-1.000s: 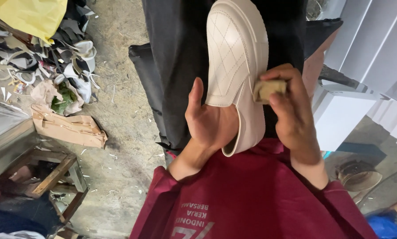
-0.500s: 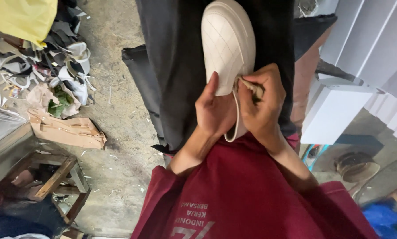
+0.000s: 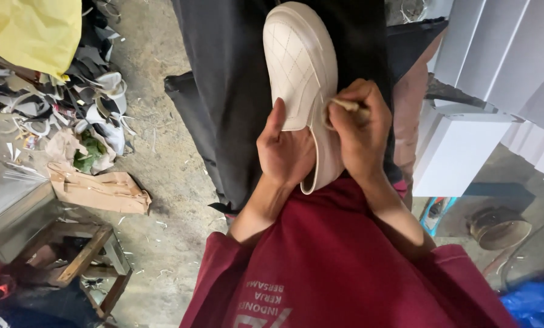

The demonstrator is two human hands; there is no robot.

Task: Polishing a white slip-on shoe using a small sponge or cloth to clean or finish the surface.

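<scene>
Head view: a cream slip-on shoe (image 3: 302,85) lies on the dark-trousered lap (image 3: 235,91). The left hand (image 3: 284,152) wraps its heel end. The right hand (image 3: 360,130), beside it, pinches a small tan piece (image 3: 348,107) against the shoe's opening.

A white box (image 3: 457,155) stands on the floor at the right, plain and rectangular, its top face tilted towards the camera. On the left a crumpled brown paper bag (image 3: 99,191) lies flat on the dusty floor, just beside a heap of scraps. A yellow plastic bag (image 3: 32,30) sits at the top left corner above that heap. At the bottom right corner a blue plastic bag (image 3: 536,304) shows in part.
</scene>
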